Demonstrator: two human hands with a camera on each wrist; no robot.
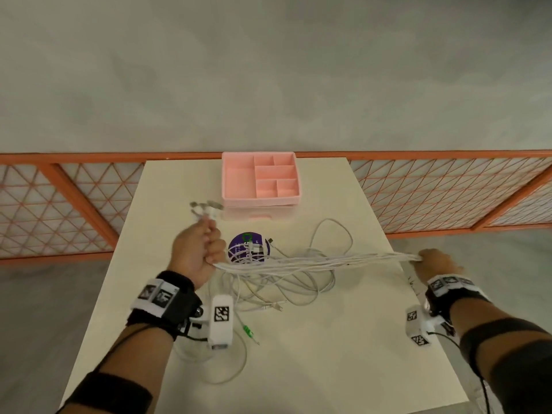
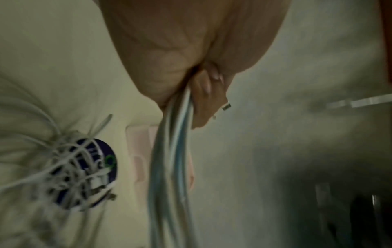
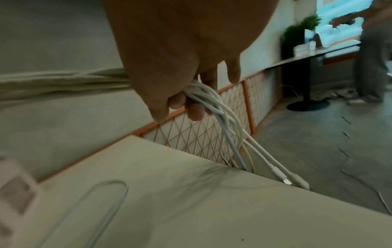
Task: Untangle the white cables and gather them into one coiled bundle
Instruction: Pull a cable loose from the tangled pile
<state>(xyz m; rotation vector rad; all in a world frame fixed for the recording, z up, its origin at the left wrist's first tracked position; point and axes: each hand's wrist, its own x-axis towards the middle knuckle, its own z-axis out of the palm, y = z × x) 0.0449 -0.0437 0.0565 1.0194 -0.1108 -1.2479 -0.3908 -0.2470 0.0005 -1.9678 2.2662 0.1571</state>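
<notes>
Several white cables [image 1: 316, 259] stretch taut in a bunch between my two hands above the cream table [image 1: 343, 354]. My left hand [image 1: 198, 249] grips one end in a fist, with plug ends [image 1: 207, 209] sticking up above it. In the left wrist view the left hand [image 2: 197, 94] is curled around the cables [image 2: 169, 167]. My right hand [image 1: 433, 261] grips the other end at the table's right edge. In the right wrist view the right hand [image 3: 184, 99] holds the cables [image 3: 214, 102], and their plug ends [image 3: 286, 180] dangle past the table edge. Loose loops [image 1: 277, 289] lie tangled on the table below the bunch.
A pink compartment tray [image 1: 260, 179] stands at the table's far edge. A purple round disc [image 1: 248, 248] lies under the cables. A green-tipped plug [image 1: 248, 331] lies near my left wrist. An orange lattice fence [image 1: 448, 192] runs behind. A person [image 3: 371, 50] stands far right.
</notes>
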